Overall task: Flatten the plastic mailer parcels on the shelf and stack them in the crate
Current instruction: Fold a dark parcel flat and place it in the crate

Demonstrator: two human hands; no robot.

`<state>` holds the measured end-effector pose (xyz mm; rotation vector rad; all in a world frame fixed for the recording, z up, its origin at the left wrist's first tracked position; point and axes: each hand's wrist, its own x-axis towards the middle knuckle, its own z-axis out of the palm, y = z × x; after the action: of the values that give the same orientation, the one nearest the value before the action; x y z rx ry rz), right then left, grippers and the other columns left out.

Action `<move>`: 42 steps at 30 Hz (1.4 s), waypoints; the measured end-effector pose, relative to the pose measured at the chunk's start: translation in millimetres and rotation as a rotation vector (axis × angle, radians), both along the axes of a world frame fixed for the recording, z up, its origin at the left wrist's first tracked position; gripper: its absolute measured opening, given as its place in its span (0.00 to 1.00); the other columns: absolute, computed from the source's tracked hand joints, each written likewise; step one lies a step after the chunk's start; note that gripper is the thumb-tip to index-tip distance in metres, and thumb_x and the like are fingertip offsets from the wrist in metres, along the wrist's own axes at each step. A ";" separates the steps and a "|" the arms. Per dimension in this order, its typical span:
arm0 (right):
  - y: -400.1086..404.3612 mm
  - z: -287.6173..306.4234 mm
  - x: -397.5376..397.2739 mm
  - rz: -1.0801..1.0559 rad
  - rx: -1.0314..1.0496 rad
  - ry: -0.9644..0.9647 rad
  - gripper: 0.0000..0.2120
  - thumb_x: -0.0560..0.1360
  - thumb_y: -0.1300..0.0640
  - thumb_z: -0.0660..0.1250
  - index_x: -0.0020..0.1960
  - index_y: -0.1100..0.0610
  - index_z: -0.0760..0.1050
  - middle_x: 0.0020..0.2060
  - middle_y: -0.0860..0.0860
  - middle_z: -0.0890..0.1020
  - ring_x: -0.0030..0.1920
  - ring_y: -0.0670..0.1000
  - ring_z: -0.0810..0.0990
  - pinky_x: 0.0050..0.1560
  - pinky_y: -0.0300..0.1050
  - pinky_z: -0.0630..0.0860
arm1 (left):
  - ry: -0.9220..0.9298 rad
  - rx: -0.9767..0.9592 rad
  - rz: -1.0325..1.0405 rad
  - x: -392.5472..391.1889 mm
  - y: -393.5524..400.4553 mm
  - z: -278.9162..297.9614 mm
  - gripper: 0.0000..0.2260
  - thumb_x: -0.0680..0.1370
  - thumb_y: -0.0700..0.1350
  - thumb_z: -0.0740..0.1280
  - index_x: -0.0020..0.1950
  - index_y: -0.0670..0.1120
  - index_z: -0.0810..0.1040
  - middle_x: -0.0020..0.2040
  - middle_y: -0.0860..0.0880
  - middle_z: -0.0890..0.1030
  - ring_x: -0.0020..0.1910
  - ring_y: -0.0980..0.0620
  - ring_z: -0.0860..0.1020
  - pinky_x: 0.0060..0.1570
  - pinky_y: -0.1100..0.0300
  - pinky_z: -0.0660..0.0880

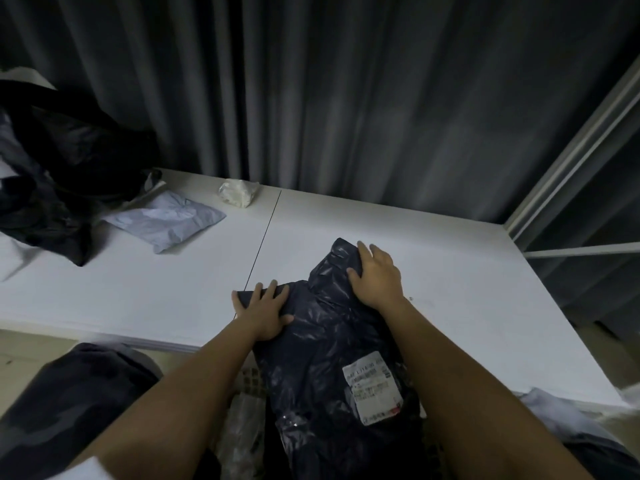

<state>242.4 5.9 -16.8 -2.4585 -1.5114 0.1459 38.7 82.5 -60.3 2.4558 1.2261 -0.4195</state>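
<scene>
Both hands [322, 292] seemingly flat on dark mailer [332, 358].

Dark grey curtain [346, 98] hangs in folds well beyond my right hand [377, 275], across the full width. Crumpled white wad [239, 192] (paper or film, can't tell) lies far ahead of my left hand [265, 311], near the curtain foot. Pale metal frame [571, 161] slants upward, well to the right of right hand. Beige floor [20, 351] shows to the left of left hand.

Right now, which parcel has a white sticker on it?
The dark parcel under both hands has the white label. The pale grey parcel further left shows none.
</scene>
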 end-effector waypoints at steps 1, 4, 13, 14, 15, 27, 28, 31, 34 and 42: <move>4.9 -1.8 3.0 -0.029 -0.008 0.023 0.31 0.80 0.45 0.58 0.78 0.55 0.51 0.73 0.58 0.63 0.71 0.60 0.62 0.69 0.57 0.63 | 0.010 0.000 -0.020 0.1 1.7 -0.2 0.29 0.82 0.59 0.50 0.78 0.56 0.40 0.79 0.50 0.38 0.77 0.45 0.38 0.68 0.32 0.37; 20.3 -6.3 9.9 -0.113 -0.039 0.114 0.26 0.80 0.46 0.58 0.73 0.57 0.59 0.62 0.59 0.75 0.60 0.61 0.74 0.57 0.54 0.72 | 0.035 -0.004 -0.052 1.7 10.0 -5.3 0.27 0.82 0.59 0.48 0.78 0.57 0.39 0.78 0.51 0.36 0.77 0.46 0.36 0.69 0.35 0.34; -4.1 -18.1 78.6 -0.462 0.092 0.306 0.12 0.82 0.54 0.56 0.54 0.62 0.72 0.54 0.60 0.78 0.52 0.61 0.76 0.45 0.46 0.67 | 0.051 0.068 -0.045 25.1 41.8 -18.8 0.28 0.80 0.65 0.41 0.76 0.59 0.35 0.77 0.51 0.32 0.75 0.49 0.33 0.71 0.40 0.31; -7.8 -19.5 82.9 -0.477 0.083 0.303 0.12 0.82 0.54 0.56 0.55 0.62 0.72 0.55 0.61 0.78 0.53 0.60 0.76 0.46 0.46 0.68 | 0.057 0.074 -0.064 32.3 45.2 -18.2 0.28 0.80 0.65 0.40 0.76 0.59 0.34 0.77 0.50 0.32 0.75 0.49 0.33 0.71 0.40 0.31; -9.3 -20.9 82.1 -0.478 0.082 0.265 0.12 0.82 0.55 0.56 0.58 0.63 0.70 0.57 0.61 0.76 0.55 0.61 0.75 0.47 0.48 0.69 | 0.063 0.081 -0.076 37.5 48.0 -17.4 0.28 0.80 0.65 0.40 0.76 0.59 0.34 0.77 0.50 0.32 0.75 0.48 0.32 0.70 0.40 0.31; -9.6 -67.0 8.0 0.264 -0.305 -0.183 0.48 0.57 0.24 0.19 0.75 0.36 0.34 0.76 0.50 0.32 0.71 0.61 0.25 0.67 0.69 0.27 | -0.028 0.031 0.019 65.5 8.6 -12.1 0.28 0.79 0.66 0.42 0.75 0.62 0.32 0.75 0.50 0.28 0.73 0.41 0.28 0.66 0.30 0.33; -10.6 -70.2 9.0 0.250 -0.315 -0.181 0.47 0.57 0.23 0.19 0.75 0.36 0.34 0.76 0.50 0.32 0.71 0.61 0.26 0.67 0.69 0.27 | -0.016 0.038 0.002 63.1 7.6 -16.5 0.29 0.78 0.68 0.42 0.74 0.63 0.32 0.75 0.50 0.28 0.73 0.41 0.28 0.65 0.30 0.33; -12.9 -70.1 19.2 0.149 -0.341 -0.132 0.44 0.60 0.22 0.26 0.74 0.35 0.33 0.75 0.49 0.31 0.72 0.63 0.26 0.66 0.70 0.27 | -0.027 0.085 -0.006 56.0 10.2 -27.5 0.31 0.76 0.70 0.41 0.74 0.63 0.31 0.75 0.50 0.28 0.73 0.41 0.28 0.66 0.30 0.33; -15.8 -69.5 32.7 0.046 -0.373 -0.053 0.40 0.65 0.22 0.35 0.74 0.34 0.34 0.75 0.49 0.31 0.72 0.63 0.26 0.66 0.71 0.28 | -0.057 0.131 -0.006 55.6 12.0 -30.8 0.32 0.75 0.71 0.41 0.74 0.64 0.32 0.75 0.50 0.28 0.73 0.42 0.27 0.66 0.30 0.33; -18.5 -73.9 38.0 0.007 -0.328 0.006 0.40 0.65 0.21 0.40 0.72 0.32 0.30 0.74 0.48 0.28 0.72 0.62 0.27 0.68 0.71 0.31 | -0.063 0.155 0.007 56.8 12.5 -33.0 0.31 0.75 0.71 0.40 0.74 0.65 0.32 0.76 0.49 0.30 0.73 0.41 0.29 0.65 0.29 0.33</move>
<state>280.5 -12.6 -90.7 -2.6955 -1.6030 0.4346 95.5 95.0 -93.3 2.5719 1.2840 -0.2511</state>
